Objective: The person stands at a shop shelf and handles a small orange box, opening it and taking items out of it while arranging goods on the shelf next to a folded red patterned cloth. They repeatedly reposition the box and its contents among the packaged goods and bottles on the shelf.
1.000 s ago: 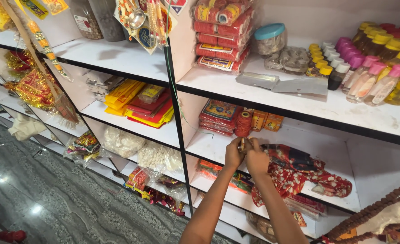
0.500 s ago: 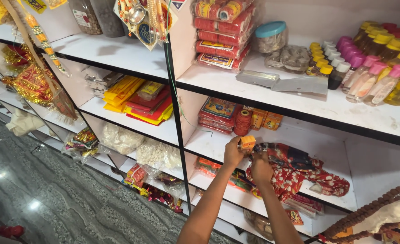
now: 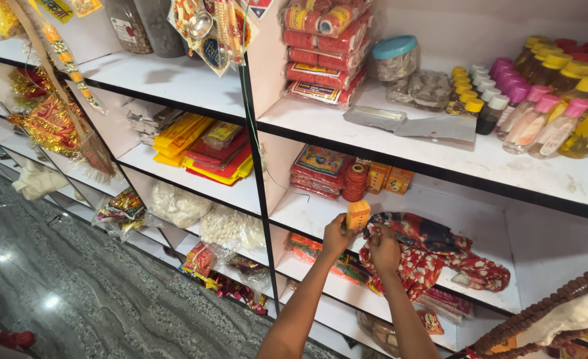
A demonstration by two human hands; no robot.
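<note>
The left hand (image 3: 336,237) pinches a small orange box (image 3: 358,215) between thumb and fingers, holding it upright in front of the edge of a white shelf (image 3: 307,211). The right hand (image 3: 384,249) is just beside it, a little lower, its fingers closed on the near edge of a red patterned cloth (image 3: 433,256) that lies bunched on the same shelf and hangs over its front. The box is in the air, above the cloth's left end and apart from the shelf board. Behind it, toward the back of that compartment, stand a spool of orange-red thread (image 3: 356,182), a stack of red flat packets (image 3: 319,169) to its left and two more orange boxes (image 3: 390,179) to its right. On the shelf above lie two flat grey metal pieces (image 3: 413,123), with a row of small bottles with pink and yellow caps (image 3: 540,100) at the right and a clear jar with a blue lid (image 3: 394,57) behind. In the next compartment to the left, yellow and red folded packets (image 3: 204,149) are stacked.
</note>
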